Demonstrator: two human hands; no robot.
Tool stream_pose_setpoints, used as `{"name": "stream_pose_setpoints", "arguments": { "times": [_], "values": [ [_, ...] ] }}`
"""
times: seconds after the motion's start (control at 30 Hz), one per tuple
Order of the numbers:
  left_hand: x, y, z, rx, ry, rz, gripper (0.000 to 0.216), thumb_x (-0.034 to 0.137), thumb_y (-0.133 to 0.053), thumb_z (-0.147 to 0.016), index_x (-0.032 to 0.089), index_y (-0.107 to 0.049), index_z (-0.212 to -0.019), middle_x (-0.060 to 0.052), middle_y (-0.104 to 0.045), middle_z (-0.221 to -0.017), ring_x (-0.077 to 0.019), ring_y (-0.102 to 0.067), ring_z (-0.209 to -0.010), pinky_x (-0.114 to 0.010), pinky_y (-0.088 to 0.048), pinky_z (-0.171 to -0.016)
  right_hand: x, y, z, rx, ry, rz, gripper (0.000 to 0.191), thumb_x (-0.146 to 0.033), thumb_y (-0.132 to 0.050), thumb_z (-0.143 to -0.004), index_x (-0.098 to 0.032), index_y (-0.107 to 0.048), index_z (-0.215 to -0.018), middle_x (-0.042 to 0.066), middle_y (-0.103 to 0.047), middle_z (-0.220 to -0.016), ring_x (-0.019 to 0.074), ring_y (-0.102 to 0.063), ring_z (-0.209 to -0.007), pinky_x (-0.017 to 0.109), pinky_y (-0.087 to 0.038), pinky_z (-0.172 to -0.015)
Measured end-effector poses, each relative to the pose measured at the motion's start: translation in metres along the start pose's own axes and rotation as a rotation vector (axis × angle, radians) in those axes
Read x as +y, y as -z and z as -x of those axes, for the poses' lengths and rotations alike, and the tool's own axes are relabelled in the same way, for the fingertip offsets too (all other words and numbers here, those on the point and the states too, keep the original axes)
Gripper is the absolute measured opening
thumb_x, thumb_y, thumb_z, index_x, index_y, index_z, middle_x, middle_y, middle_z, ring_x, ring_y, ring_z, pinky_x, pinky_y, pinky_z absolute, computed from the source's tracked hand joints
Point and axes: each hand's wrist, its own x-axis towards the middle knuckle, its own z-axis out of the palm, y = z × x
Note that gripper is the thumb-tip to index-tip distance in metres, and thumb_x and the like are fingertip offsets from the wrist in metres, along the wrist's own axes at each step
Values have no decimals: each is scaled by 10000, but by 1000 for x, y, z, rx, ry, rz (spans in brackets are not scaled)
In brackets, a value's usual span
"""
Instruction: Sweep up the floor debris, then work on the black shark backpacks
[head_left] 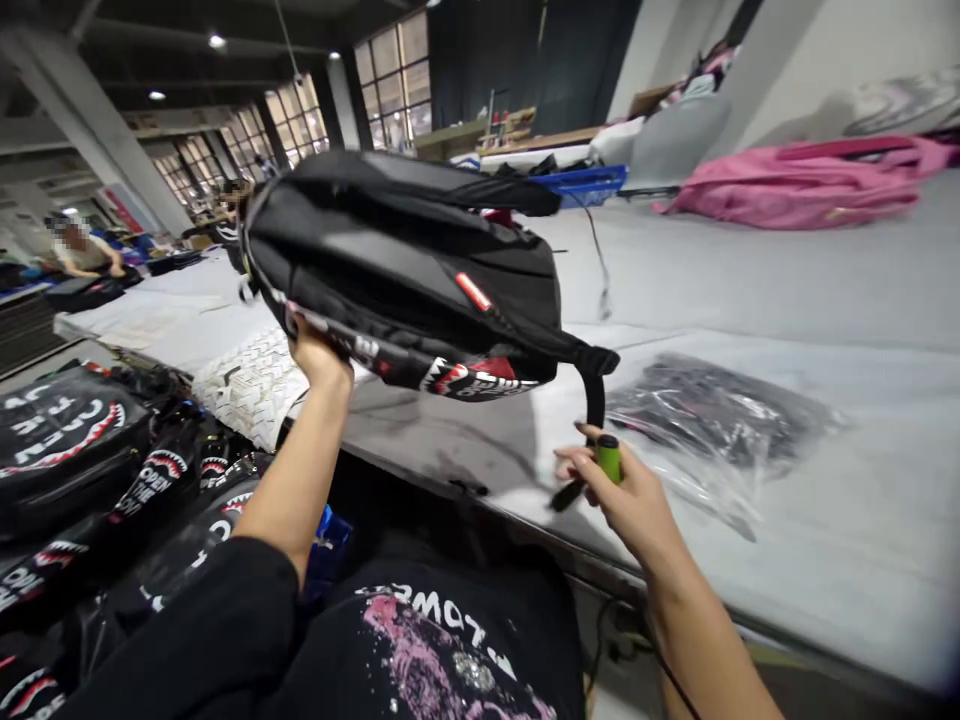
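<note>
A black backpack (397, 270) with a shark-mouth print is lifted above the grey table (787, 290). My left hand (319, 355) grips its lower edge from beneath, fingers closed on it. My right hand (622, 490) is closed around a small green lighter-like object (608, 458) and sits just below the backpack's dangling black strap (595, 395), the fingertips touching the strap's end.
A clear plastic bag (720, 415) with dark contents lies on the table to the right. Several shark-print backpacks (67, 430) are piled at lower left. A pink bag (802, 185) and blue bin (589, 182) sit farther back. Another person (79, 250) is seated far left.
</note>
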Motion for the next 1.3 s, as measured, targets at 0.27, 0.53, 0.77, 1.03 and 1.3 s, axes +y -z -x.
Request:
{"name": "stream_pose_setpoints", "arguments": {
  "times": [0.27, 0.53, 0.77, 1.03, 1.3],
  "values": [
    [-65, 41, 228, -1304, 663, -189, 320, 621, -754, -653, 361, -779, -837, -17, -786, -812, -255, -761, -778, -380, -625, -770, 29, -17, -58, 93, -94, 192, 714, -341, -593, -746, -188, -520, -1439, 108, -676, -1219, 253, -681, -900, 304, -574, -549],
    [-86, 15, 116, -946, -81, -763, 533, 430, -523, -947, 243, -523, -1445, -108, -475, -1531, -292, -376, -1468, -529, -313, -1219, -19, -54, -52, 288, 413, 873, 559, -98, -451, -809, -112, -569, -1355, 168, -558, -1412, 290, -493, -1315, 447, -392, -1119],
    [-171, 16, 211, -845, -282, -925, 637, 409, -434, -995, 213, -259, -1575, -155, -127, -1667, -303, -32, -1556, -610, -197, -1238, -38, -107, -38, -412, 290, 1338, 298, -149, -484, -941, -219, -607, -1204, 100, -699, -1101, 238, -675, -1002, 293, -501, -775],
    [-188, 7, 236, -755, -311, -863, 633, 352, -373, -1011, 162, -172, -1580, -220, -110, -1661, -319, -13, -1559, -643, -206, -1213, 11, -40, 0, 148, -242, 1341, 383, -291, -464, -993, -216, -560, -1357, 121, -676, -972, 271, -688, -831, 300, -448, -651],
    [-144, -106, 123, -1315, -936, -727, 398, 226, -382, -1003, 155, -563, -1349, -133, -507, -1496, -276, -351, -1464, -529, -238, -1222, 38, -57, 17, 248, 123, 1112, 403, -182, -548, -888, -203, -642, -1280, 152, -567, -1250, 305, -537, -1118, 381, -453, -882]
  ]
}}
